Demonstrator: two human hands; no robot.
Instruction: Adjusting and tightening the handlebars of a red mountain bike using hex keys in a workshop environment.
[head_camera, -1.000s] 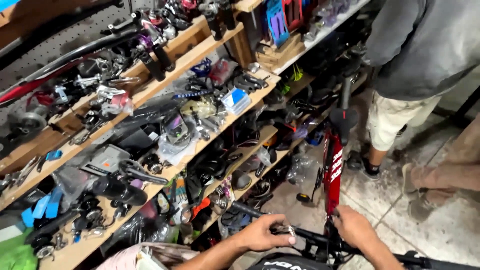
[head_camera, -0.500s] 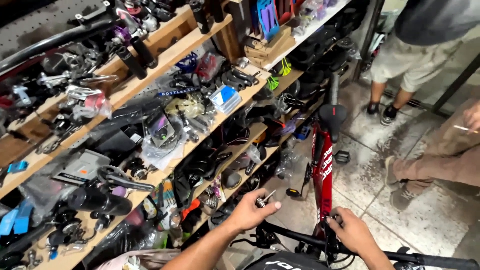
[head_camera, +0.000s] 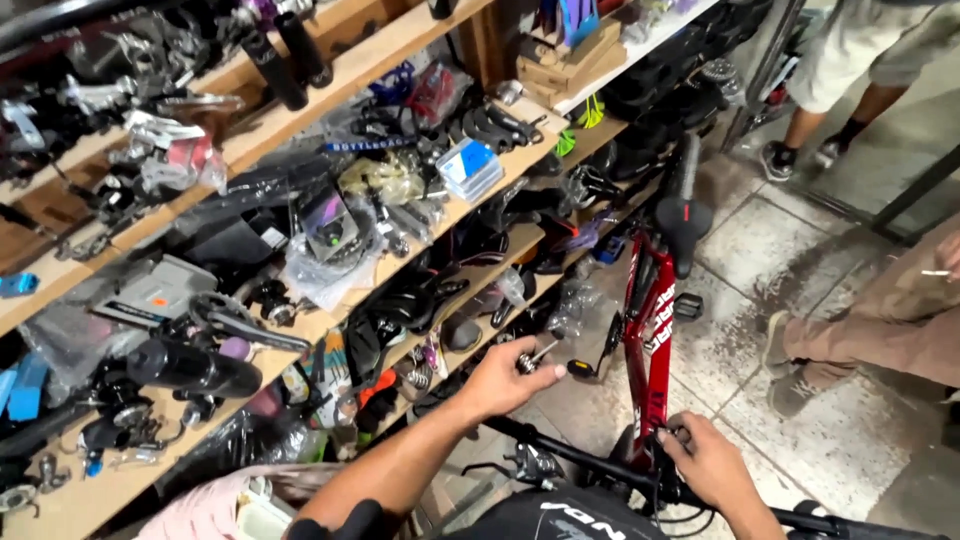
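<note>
Left hand (head_camera: 505, 378) pinching a small metal part (head_camera: 527, 361) near shelves (head_camera: 300, 330); right hand (head_camera: 708, 465) closed around red bike (head_camera: 650, 340) handlebar (head_camera: 580, 455).

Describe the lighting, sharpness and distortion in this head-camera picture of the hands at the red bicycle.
Head view: even indoor light, no hard shadows; faint sheen on the wet-looking floor tiles. The shelves tilt and bow from the wide lens. The left hand, right hand and red bicycle frame look slightly soft.
</note>
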